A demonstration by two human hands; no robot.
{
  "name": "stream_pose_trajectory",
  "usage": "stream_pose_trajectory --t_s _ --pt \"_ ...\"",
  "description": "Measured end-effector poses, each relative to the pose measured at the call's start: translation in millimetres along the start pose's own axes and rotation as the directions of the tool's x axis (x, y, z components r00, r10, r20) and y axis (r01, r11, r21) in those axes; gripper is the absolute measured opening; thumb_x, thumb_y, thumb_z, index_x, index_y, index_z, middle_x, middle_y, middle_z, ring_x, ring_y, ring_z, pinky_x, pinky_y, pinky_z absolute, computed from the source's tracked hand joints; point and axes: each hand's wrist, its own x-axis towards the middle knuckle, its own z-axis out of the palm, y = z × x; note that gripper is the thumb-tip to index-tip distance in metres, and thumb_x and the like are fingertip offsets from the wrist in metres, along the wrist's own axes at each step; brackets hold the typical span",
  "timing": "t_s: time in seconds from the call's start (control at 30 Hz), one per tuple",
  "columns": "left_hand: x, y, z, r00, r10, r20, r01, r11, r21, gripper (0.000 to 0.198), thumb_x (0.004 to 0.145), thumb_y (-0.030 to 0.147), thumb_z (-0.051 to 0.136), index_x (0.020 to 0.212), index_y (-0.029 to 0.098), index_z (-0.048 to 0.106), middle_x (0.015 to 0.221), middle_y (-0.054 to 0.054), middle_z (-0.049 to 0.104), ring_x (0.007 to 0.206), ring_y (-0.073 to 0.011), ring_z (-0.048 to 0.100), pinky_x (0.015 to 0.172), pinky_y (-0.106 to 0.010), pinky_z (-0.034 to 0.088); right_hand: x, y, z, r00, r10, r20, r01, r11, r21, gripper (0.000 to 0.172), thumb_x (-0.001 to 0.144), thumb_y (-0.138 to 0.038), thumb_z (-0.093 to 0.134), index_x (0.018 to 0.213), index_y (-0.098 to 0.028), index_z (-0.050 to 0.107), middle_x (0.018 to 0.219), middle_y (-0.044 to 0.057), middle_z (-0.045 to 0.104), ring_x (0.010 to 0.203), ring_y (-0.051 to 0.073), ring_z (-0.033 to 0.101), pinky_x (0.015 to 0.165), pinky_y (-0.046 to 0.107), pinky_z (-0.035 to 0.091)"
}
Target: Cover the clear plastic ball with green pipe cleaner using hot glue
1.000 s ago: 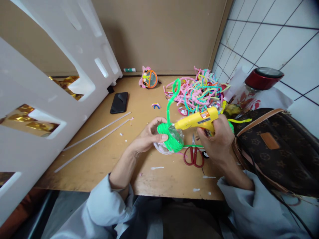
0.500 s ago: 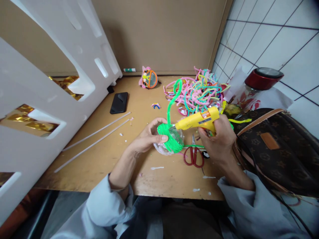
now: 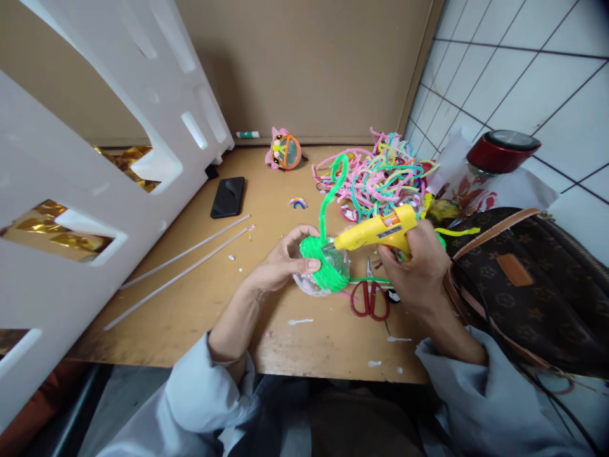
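My left hand point(image 3: 288, 259) is closed on a clear plastic ball point(image 3: 339, 259), its thumb pressing on the green pipe cleaner point(image 3: 328, 270) wound in rows over it. One end of that pipe cleaner rises from the ball and bends into a loop at the top. My right hand point(image 3: 419, 266) grips a yellow hot glue gun point(image 3: 378, 231) by its handle. The gun's nozzle points left, against or very near the green rows; which one I cannot tell. Just right of the ball, red-handled scissors point(image 3: 370, 301) lie on the table.
Behind lies a heap of coloured pipe cleaners point(image 3: 375, 171), with a small decorated ball point(image 3: 285, 151) to its left. A black phone point(image 3: 228, 197) and two thin white sticks point(image 3: 183, 251) are on the left, beside a white foam panel point(image 3: 190, 76). A brown handbag point(image 3: 537, 285) and a red-lidded bottle point(image 3: 502, 152) stand right.
The raised loop of green pipe cleaner has dipped slightly. The glue gun has shifted a touch to the left. Both hands keep their hold.
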Motion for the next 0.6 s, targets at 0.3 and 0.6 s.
stream_pose_trajectory --t_s 0.3,0.6 --pt "0.0 0.1 0.6 1.000 -0.010 -0.004 0.010 1.000 0.011 0.058 0.055 0.027 0.093 0.099 0.022 0.055 0.079 0.005 0.061 0.057 -0.0068 0.057 0.060 -0.020 0.051 0.0 2.8 2.9 0.990 -0.095 -0.101 0.100 0.994 0.051 0.017 0.077 -0.017 0.057 0.077 -0.025 0.042 0.077 -0.001 0.055 0.070 0.017 0.055 0.059 0.028 0.043" --pt "0.5 -0.1 1.3 0.999 -0.024 0.021 0.023 0.999 0.033 0.062 0.052 0.031 0.094 0.099 0.021 0.056 0.080 0.003 0.062 0.067 -0.0106 0.061 0.061 -0.020 0.052 0.4 3.0 3.4 0.992 -0.085 -0.095 0.091 0.994 0.063 0.015 0.078 -0.017 0.056 0.078 -0.025 0.043 0.076 0.000 0.055 0.072 0.018 0.057 0.060 0.029 0.045"
